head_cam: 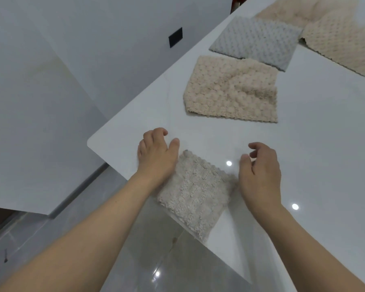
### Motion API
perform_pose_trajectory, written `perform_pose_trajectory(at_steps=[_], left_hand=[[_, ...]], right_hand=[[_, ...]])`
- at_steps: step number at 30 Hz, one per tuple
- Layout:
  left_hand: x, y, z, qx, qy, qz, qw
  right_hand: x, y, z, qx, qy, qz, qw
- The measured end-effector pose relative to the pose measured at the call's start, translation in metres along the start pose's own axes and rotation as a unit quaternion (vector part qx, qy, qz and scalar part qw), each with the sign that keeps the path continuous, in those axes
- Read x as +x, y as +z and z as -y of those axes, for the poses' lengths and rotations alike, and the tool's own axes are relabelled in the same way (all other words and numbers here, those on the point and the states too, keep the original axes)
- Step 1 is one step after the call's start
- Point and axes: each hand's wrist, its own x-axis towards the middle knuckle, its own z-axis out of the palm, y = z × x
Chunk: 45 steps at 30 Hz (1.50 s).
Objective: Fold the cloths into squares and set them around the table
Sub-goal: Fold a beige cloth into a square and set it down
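A pale fluffy cloth [195, 189], folded into a small square, lies at the near edge of the white table [316, 157], one corner overhanging. My left hand [156, 153] hovers at its left side, fingers spread and holding nothing. At the cloth's right edge my right hand [259, 172] has loosely curled fingers, also holding nothing. Farther back a folded beige cloth [232, 90] lies flat, then a folded grey cloth [255, 42], then a beige cloth [341, 42] at the far right.
Another beige cloth [289, 11] lies loosely spread at the table's far end. The table's rounded corner [91, 142] is just left of my left hand. Beyond the edge are a glossy grey floor [167, 249] and white panels [72, 60].
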Motion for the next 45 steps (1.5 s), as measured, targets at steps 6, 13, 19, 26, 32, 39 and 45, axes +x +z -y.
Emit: perform_pose_trajectory(at_steps=[6, 13, 19, 26, 32, 39, 45], left_hand=[[0.05, 0.009, -0.027, 0.004, -0.039, -0.004, 0.999], [0.121, 0.053, -0.069, 0.066, -0.029, -0.086, 0.994], [0.133, 0.09, -0.062, 0.234, 0.057, -0.224, 0.944], [0.131, 0.087, -0.069, 0.254, 0.038, -0.206, 0.944], [0.132, 0.085, -0.07, 0.259, 0.029, -0.209, 0.943], [0.129, 0.087, -0.065, 0.207, 0.078, -0.218, 0.95], [0.128, 0.087, -0.068, 0.185, 0.073, -0.221, 0.955]], right_hand=[[0.069, 0.003, -0.004, -0.041, -0.08, 0.038, 0.995], [0.168, 0.013, -0.032, -0.195, -0.233, 0.029, 0.952], [0.209, 0.033, -0.042, -0.229, -0.223, 0.059, 0.946], [0.211, 0.033, -0.044, -0.22, -0.205, 0.059, 0.952], [0.212, 0.033, -0.042, -0.232, -0.206, 0.062, 0.949], [0.211, 0.033, -0.04, -0.237, -0.201, 0.055, 0.949], [0.211, 0.033, -0.04, -0.237, -0.199, 0.073, 0.948]])
